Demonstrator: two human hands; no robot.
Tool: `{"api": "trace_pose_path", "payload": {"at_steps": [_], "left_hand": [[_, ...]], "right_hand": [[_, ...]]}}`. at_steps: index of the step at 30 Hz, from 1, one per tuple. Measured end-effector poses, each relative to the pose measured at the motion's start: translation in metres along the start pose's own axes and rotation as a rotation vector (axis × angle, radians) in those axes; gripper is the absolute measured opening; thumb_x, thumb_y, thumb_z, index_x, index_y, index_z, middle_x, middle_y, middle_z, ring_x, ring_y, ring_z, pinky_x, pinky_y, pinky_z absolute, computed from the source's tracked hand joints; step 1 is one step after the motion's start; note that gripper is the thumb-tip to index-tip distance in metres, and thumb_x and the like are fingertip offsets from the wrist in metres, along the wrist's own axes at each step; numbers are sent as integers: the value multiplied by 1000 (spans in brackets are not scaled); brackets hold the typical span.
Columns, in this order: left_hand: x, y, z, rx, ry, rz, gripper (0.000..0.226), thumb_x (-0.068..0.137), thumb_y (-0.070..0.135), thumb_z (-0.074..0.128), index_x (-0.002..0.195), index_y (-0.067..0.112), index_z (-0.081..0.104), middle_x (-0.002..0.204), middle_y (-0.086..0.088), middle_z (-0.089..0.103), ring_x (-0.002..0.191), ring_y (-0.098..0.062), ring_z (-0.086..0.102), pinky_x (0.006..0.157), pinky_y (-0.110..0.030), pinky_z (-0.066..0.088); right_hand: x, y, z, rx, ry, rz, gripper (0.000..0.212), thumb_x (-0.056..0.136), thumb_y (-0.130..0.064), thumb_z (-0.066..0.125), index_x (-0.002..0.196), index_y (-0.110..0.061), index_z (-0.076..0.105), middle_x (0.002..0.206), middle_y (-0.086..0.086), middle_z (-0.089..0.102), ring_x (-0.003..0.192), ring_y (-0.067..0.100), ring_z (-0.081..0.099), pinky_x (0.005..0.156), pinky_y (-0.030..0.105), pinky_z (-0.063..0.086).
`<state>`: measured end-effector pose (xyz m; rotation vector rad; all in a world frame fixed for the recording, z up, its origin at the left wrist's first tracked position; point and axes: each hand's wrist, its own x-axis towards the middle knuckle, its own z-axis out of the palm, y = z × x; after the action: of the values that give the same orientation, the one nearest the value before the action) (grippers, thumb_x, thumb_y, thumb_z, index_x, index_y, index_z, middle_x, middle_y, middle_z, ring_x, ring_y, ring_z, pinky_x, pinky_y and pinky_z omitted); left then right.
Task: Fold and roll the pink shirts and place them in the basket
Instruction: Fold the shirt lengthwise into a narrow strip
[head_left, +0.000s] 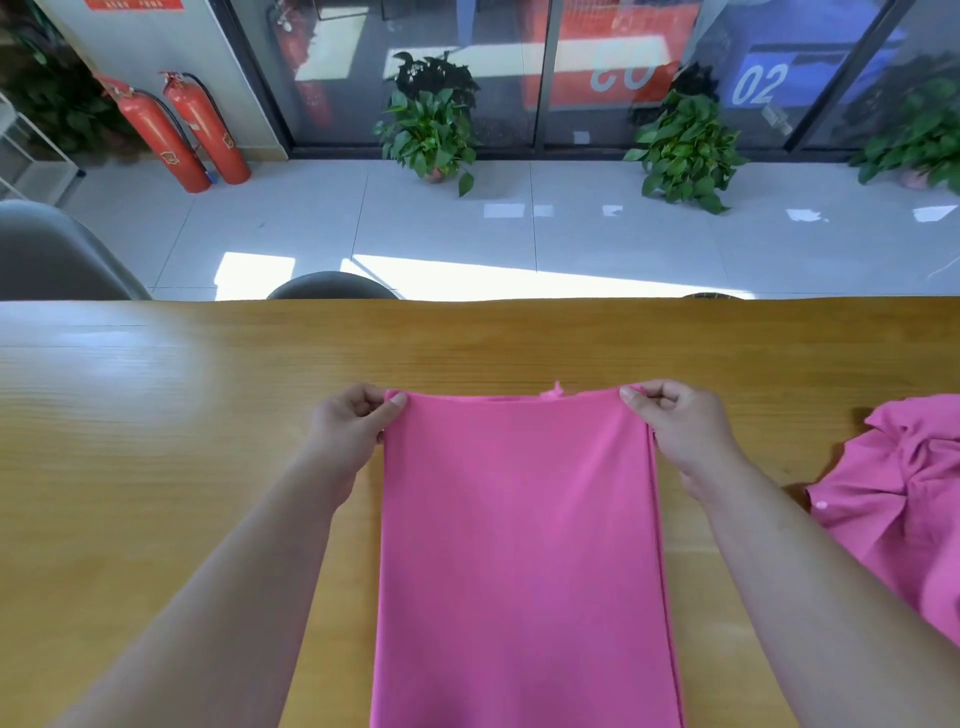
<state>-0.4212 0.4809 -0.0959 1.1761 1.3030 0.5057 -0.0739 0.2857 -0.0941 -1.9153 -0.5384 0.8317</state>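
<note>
A pink shirt (522, 545) lies folded into a long narrow strip on the wooden table (156, 415), running from the near edge of view toward the far side. My left hand (356, 421) pinches its far left corner between thumb and curled fingers. At the far right corner, my right hand (675, 421) pinches the cloth the same way. A second pink shirt (904, 488) lies crumpled on the table to the right, partly cut off by the frame. No basket is in view.
The table's far edge runs across the middle of the view. Beyond it are a grey chair (47, 254), a dark stool top (332, 286), tiled floor, potted plants (431, 135) and two red fire extinguishers (182, 130) by glass doors.
</note>
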Motion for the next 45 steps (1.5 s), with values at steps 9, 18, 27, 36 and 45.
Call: {"api": "trace_pose_path", "payload": {"at_steps": [9, 18, 27, 36, 45], "left_hand": [[15, -5, 17, 180, 231, 34, 15, 86, 29, 89, 90, 19, 78, 85, 1, 78, 79, -13, 72, 71, -31, 56], [-2, -23, 49, 574, 371, 196, 43, 101, 27, 65, 143, 23, 54, 140, -1, 55, 127, -22, 57, 102, -38, 48], [-71, -100, 81, 1306, -60, 632, 77, 108, 67, 33, 170, 29, 10, 178, -1, -4, 164, -24, -9, 132, -53, 11], [-52, -86, 67, 1413, -65, 465, 86, 101, 80, 16, 168, 33, -11, 175, -5, -23, 160, -26, -26, 132, -52, -1], [-130, -101, 89, 1288, -115, 542, 72, 112, 55, 25, 170, 23, -2, 176, -8, -20, 161, -29, -22, 133, -51, 3]], "right_hand": [[16, 14, 10, -114, 80, -32, 10, 95, -30, 80, 89, -22, 79, 79, -5, 78, 71, 11, 68, 68, 31, 49], [-1, 27, 37, -551, 316, -87, 33, 102, -39, 64, 130, -20, 69, 118, 3, 72, 113, 28, 62, 99, 40, 46], [-102, 72, 88, -1194, -184, -547, 67, 109, -64, 29, 169, -40, 8, 178, -3, -6, 164, 26, -9, 130, 54, 14], [-58, 62, 69, -1292, -134, -369, 76, 104, -75, 14, 168, -40, -7, 176, 2, -21, 161, 26, -22, 132, 52, 5], [-151, 64, 90, -1248, -191, -431, 70, 111, -56, 23, 170, -28, -1, 177, 6, -13, 163, 30, -15, 131, 55, 9]]}}
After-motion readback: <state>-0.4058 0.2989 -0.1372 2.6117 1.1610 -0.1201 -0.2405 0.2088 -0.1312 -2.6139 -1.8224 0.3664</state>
